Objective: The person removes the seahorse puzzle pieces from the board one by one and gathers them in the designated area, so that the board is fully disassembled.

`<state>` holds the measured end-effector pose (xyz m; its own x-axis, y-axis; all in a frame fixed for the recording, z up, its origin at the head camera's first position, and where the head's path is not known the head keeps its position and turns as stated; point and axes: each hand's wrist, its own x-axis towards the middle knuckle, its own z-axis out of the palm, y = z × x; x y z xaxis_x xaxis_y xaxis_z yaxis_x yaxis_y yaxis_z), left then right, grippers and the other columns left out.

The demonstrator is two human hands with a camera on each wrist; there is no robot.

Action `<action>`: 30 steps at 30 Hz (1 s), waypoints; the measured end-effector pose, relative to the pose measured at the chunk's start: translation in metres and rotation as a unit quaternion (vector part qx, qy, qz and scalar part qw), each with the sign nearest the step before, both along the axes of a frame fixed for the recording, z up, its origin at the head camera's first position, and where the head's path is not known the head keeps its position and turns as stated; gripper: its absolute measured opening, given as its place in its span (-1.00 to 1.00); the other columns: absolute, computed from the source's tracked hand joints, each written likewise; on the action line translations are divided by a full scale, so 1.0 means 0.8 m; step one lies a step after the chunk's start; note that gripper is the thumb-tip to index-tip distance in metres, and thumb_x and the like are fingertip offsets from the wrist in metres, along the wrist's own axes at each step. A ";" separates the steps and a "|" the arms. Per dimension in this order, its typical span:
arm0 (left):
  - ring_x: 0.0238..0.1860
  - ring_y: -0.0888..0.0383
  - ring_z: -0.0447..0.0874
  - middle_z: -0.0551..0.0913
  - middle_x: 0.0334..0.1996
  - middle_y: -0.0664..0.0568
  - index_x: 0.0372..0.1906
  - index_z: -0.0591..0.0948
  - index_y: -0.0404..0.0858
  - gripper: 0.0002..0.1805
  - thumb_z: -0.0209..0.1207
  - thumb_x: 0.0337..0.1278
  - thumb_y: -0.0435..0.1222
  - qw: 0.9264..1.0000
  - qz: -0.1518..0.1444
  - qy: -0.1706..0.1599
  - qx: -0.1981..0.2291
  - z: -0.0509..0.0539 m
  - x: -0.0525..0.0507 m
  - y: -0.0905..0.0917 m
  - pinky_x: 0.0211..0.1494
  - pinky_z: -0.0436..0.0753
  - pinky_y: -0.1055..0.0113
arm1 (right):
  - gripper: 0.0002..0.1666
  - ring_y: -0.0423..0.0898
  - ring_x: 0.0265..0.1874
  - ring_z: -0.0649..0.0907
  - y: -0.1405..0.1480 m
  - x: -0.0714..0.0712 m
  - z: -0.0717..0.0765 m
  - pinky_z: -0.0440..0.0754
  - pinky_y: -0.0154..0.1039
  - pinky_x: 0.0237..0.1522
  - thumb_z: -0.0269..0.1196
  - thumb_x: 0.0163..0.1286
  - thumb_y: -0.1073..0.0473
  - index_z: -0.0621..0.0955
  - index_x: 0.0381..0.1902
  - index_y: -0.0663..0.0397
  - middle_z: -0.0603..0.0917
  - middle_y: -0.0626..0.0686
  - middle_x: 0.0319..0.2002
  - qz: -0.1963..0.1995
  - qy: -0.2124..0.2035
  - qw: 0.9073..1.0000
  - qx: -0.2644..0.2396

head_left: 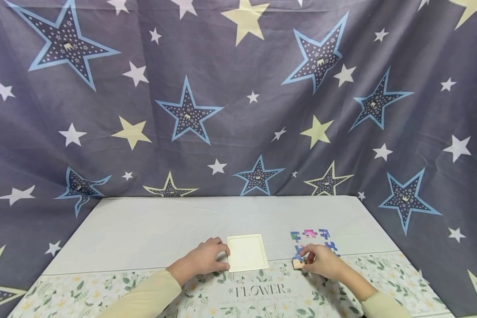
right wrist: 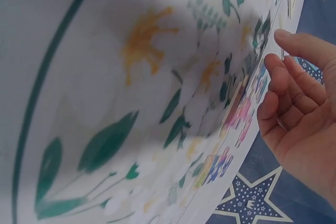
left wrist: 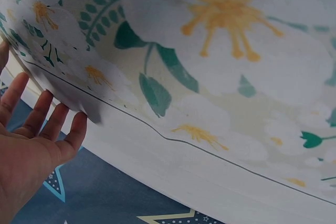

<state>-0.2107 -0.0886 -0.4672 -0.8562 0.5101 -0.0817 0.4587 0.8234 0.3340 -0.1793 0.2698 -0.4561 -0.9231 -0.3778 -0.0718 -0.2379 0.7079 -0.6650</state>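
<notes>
A square cream puzzle tray (head_left: 246, 252) lies on the table, its inside bare. My left hand (head_left: 210, 256) rests at the tray's left edge, with thumb and fingertips at the rim. The left wrist view shows the fingers of that hand (left wrist: 39, 140) extended and spread. My right hand (head_left: 321, 261) hovers over a group of jigsaw pieces, close to a tan piece (head_left: 298, 264). In the right wrist view, that hand (right wrist: 299, 103) has loosely bent fingers, thumb apart, with no piece visible between them. It partly hides the pieces beneath.
Behind the right hand lie a pink jigsaw piece (head_left: 310, 233), a blue one (head_left: 324, 233) and a blue-green one (head_left: 295, 236). Another blue piece (head_left: 331, 246) sits beside the hand. A floral mat (head_left: 262, 289) covers the table's front; a starry curtain (head_left: 230, 110) hangs behind.
</notes>
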 end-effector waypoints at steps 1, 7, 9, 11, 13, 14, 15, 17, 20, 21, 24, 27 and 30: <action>-0.13 0.18 0.47 0.51 -0.19 0.13 -0.13 0.61 0.02 -0.63 0.24 -0.01 0.10 1.000 0.000 0.000 0.000 0.000 0.000 0.000 0.05 0.53 0.01 | -0.68 -0.24 -0.59 0.43 0.001 0.001 0.001 0.42 -0.36 -0.59 0.36 0.12 0.26 0.56 -0.17 0.24 0.51 -0.02 -0.49 0.000 -0.001 1.000 -0.001; -0.16 0.19 0.46 0.50 -0.22 0.14 -0.16 0.61 0.02 -0.65 0.25 -0.02 0.09 1.000 -0.007 0.005 0.005 0.001 0.000 0.000 0.03 0.53 0.01 | -0.71 -0.28 -0.61 0.41 0.010 0.001 -0.004 0.40 -0.38 -0.60 0.35 0.12 0.29 0.56 -0.19 0.25 0.50 -0.04 -0.53 0.000 0.005 1.000 0.004; -0.17 0.20 0.46 0.50 -0.23 0.14 -0.17 0.61 0.02 -0.66 0.25 -0.02 0.09 1.000 -0.006 0.006 0.005 0.000 0.000 0.000 0.02 0.53 0.02 | -0.70 -0.27 -0.61 0.41 0.013 0.000 -0.007 0.40 -0.38 -0.60 0.35 0.11 0.29 0.57 -0.19 0.24 0.50 -0.04 -0.54 -0.004 0.006 1.000 0.007; -0.17 0.20 0.45 0.50 -0.23 0.14 -0.17 0.61 0.02 -0.66 0.25 -0.02 0.09 1.000 -0.006 0.008 0.005 0.000 0.001 0.000 0.02 0.53 0.02 | -0.69 -0.26 -0.60 0.42 0.015 0.001 -0.008 0.40 -0.37 -0.59 0.36 0.10 0.28 0.57 -0.18 0.24 0.50 -0.04 -0.54 -0.013 0.005 1.000 0.014; -0.17 0.20 0.45 0.49 -0.23 0.15 -0.17 0.61 0.02 -0.66 0.25 -0.02 0.09 1.000 -0.005 0.007 0.005 0.000 0.001 0.000 0.02 0.53 0.03 | -0.68 -0.22 -0.58 0.43 0.015 0.002 -0.009 0.41 -0.36 -0.58 0.37 0.09 0.28 0.58 -0.17 0.25 0.51 -0.03 -0.53 -0.024 -0.003 1.000 0.016; -0.17 0.20 0.45 0.49 -0.23 0.15 -0.17 0.61 0.02 -0.66 0.25 -0.02 0.08 1.000 -0.005 0.007 0.005 0.000 0.002 0.000 0.02 0.53 0.03 | -0.67 -0.20 -0.57 0.43 0.016 0.003 -0.009 0.42 -0.35 -0.58 0.37 0.09 0.28 0.58 -0.17 0.25 0.51 -0.02 -0.52 -0.029 -0.007 0.999 0.015; -0.17 0.20 0.45 0.49 -0.23 0.14 -0.17 0.61 0.02 -0.66 0.25 -0.02 0.08 1.000 -0.006 0.006 0.006 0.001 0.002 0.000 0.02 0.53 0.02 | -0.67 -0.19 -0.57 0.44 0.016 0.004 -0.009 0.42 -0.35 -0.58 0.37 0.09 0.28 0.58 -0.16 0.25 0.51 -0.02 -0.51 -0.033 -0.011 0.999 0.016; -0.16 0.19 0.46 0.50 -0.22 0.14 -0.16 0.61 0.01 -0.66 0.26 -0.02 0.08 1.000 -0.005 0.004 0.006 0.002 0.002 0.000 0.04 0.52 0.01 | -0.66 -0.17 -0.55 0.45 0.017 0.005 -0.009 0.43 -0.34 -0.57 0.37 0.09 0.28 0.58 -0.16 0.26 0.51 -0.01 -0.50 -0.039 -0.016 0.999 0.014; -0.14 0.17 0.47 0.50 -0.22 0.13 -0.16 0.61 0.01 -0.65 0.26 -0.02 0.08 1.000 -0.003 0.001 0.006 0.003 0.002 0.001 0.06 0.51 -0.01 | -0.65 -0.17 -0.55 0.45 0.018 0.005 -0.009 0.42 -0.33 -0.56 0.37 0.10 0.28 0.57 -0.14 0.26 0.51 -0.01 -0.49 -0.038 -0.019 0.999 0.015; -0.13 0.17 0.47 0.50 -0.21 0.13 -0.16 0.61 0.01 -0.65 0.25 -0.02 0.08 1.000 -0.002 -0.001 0.006 0.004 0.002 0.001 0.07 0.51 -0.01 | -0.65 -0.18 -0.56 0.44 0.019 0.004 -0.010 0.42 -0.33 -0.56 0.37 0.11 0.27 0.57 -0.14 0.26 0.51 -0.01 -0.49 -0.038 -0.019 0.999 0.017; -0.14 0.19 0.46 0.49 -0.22 0.14 -0.16 0.61 0.02 -0.66 0.25 -0.02 0.08 1.000 -0.001 -0.002 0.004 0.002 0.001 0.001 0.07 0.51 0.00 | -0.66 -0.18 -0.58 0.43 0.021 0.003 -0.011 0.39 -0.33 -0.57 0.36 0.11 0.26 0.58 -0.15 0.25 0.51 -0.01 -0.51 -0.033 -0.017 0.999 0.020; -0.16 0.21 0.44 0.49 -0.22 0.15 -0.16 0.61 0.03 -0.66 0.25 -0.01 0.08 1.000 -0.001 -0.002 0.003 0.000 0.000 0.000 0.07 0.51 0.00 | -0.67 -0.20 -0.60 0.41 0.023 0.001 -0.013 0.36 -0.34 -0.59 0.37 0.10 0.26 0.59 -0.15 0.24 0.49 -0.02 -0.54 -0.029 -0.014 0.999 0.021; -0.16 0.22 0.44 0.49 -0.22 0.16 -0.16 0.61 0.03 -0.66 0.25 -0.01 0.09 1.000 -0.001 -0.001 0.003 -0.001 -0.001 -0.001 0.07 0.51 0.00 | -0.67 -0.22 -0.62 0.38 0.025 -0.001 -0.014 0.34 -0.35 -0.60 0.37 0.11 0.25 0.59 -0.15 0.23 0.48 -0.03 -0.56 -0.024 -0.015 0.999 0.020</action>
